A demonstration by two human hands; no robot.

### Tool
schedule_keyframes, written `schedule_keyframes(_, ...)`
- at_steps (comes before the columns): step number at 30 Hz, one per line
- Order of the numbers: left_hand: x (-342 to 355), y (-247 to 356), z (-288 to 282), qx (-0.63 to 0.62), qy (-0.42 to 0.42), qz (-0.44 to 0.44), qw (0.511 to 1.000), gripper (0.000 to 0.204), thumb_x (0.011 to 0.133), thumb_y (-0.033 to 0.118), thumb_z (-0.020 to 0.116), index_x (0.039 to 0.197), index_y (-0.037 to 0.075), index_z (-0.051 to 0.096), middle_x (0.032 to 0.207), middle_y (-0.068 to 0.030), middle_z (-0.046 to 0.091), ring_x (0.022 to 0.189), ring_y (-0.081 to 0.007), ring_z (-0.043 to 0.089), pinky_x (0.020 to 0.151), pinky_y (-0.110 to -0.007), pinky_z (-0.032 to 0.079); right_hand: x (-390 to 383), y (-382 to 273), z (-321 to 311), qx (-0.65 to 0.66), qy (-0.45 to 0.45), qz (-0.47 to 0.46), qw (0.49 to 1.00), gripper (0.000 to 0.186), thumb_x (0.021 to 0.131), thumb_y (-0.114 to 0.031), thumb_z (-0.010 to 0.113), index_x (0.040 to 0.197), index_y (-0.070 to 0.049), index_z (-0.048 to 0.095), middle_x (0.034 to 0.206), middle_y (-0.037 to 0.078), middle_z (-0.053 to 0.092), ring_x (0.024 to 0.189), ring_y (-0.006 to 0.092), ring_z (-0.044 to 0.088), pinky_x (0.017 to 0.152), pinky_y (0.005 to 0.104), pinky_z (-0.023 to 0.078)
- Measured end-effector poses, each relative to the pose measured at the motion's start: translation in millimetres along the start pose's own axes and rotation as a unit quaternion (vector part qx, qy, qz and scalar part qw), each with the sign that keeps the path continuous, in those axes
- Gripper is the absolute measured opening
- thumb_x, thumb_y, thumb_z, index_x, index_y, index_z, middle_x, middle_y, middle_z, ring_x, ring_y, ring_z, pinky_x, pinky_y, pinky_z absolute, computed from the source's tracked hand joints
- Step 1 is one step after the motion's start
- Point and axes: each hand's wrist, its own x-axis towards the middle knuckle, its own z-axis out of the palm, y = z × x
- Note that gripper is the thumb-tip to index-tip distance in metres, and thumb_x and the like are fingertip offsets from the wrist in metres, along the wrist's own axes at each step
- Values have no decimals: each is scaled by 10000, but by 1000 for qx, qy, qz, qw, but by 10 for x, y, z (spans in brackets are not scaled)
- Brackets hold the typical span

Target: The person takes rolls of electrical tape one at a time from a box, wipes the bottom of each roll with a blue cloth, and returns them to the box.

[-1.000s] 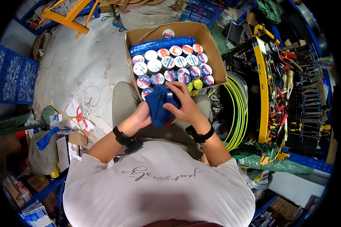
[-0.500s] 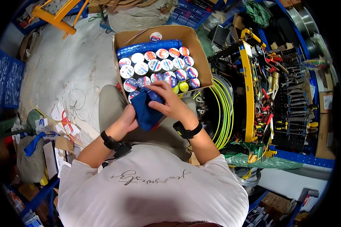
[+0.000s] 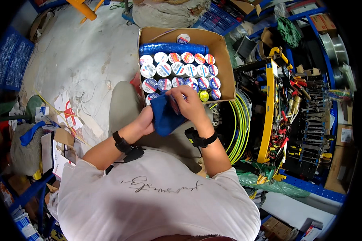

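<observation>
A dark blue cloth [image 3: 164, 118] hangs over my lap, just in front of the near side of an open cardboard box [image 3: 228, 60]. My left hand [image 3: 146, 119] grips the cloth's left side, its fingers mostly hidden behind the fabric. On the cloth's upper right edge, my right hand [image 3: 189, 105] has its fingers curled and pinched. A small dark, shiny patch shows under those fingers; I cannot make out what it is. Inside the box, rolls of tape [image 3: 163, 70] stand in rows with white, red, blue and yellow-green ends. Behind them lies a long blue wrapped bundle [image 3: 173, 48], with a single roll [image 3: 183, 38] beyond it.
Right of the box are a coil of yellow-green cable [image 3: 240, 132], a yellow-edged tool rack [image 3: 265, 116] and a panel of hung wrenches [image 3: 315, 120]. Cartons and papers [image 3: 66, 112] litter the floor at left. A bulky sack [image 3: 165, 14] stands behind the box.
The view has shifted, so the box sits further right. My right hand has moved to the cloth's upper edge, and the blue shiny surface seen between its fingers is now mostly covered.
</observation>
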Motion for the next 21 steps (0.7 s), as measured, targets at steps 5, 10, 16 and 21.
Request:
schedule_keyframes(5, 35, 82, -103, 6, -29, 24, 999, 383, 982, 312, 326, 1235, 53, 453, 1182, -100, 557, 1045, -203, 582, 931, -355, 470, 38, -227, 0, -13, 50, -109, 993, 172, 817, -138, 614, 939, -19, 636, 984, 125, 595, 897, 275, 576, 809, 335, 449)
schedule_keyframes(10, 33, 179, -87, -28, -51, -12, 998, 371, 970, 326, 347, 1181, 60, 498, 1115, -90, 595, 969, -200, 621, 862, -354, 513, 74, -87, -220, -23, -71, -145, 987, 322, 718, -147, 732, 998, -34, 618, 1089, 118, 569, 1024, 267, 545, 876, 341, 438)
schedule_keyframes(16, -30, 221, -47, -32, -15, -25, 999, 420, 971, 336, 326, 1256, 56, 456, 1177, -101, 567, 1008, -205, 600, 883, -357, 495, 105, -180, -421, -127, -114, -115, 979, 722, 564, -275, 847, 1151, -11, 519, 1141, 150, 538, 1082, 325, 516, 916, 384, 423)
schedule_keyframes(21, 30, 303, -105, -46, -21, -5, 999, 401, 965, 348, 374, 1247, 84, 481, 1140, -68, 596, 981, -177, 613, 850, -327, 513, 278, -266, -576, -188, -201, -88, 958, 741, 642, -253, 793, 1259, -15, 458, 1170, 182, 520, 1087, 327, 491, 944, 381, 394)
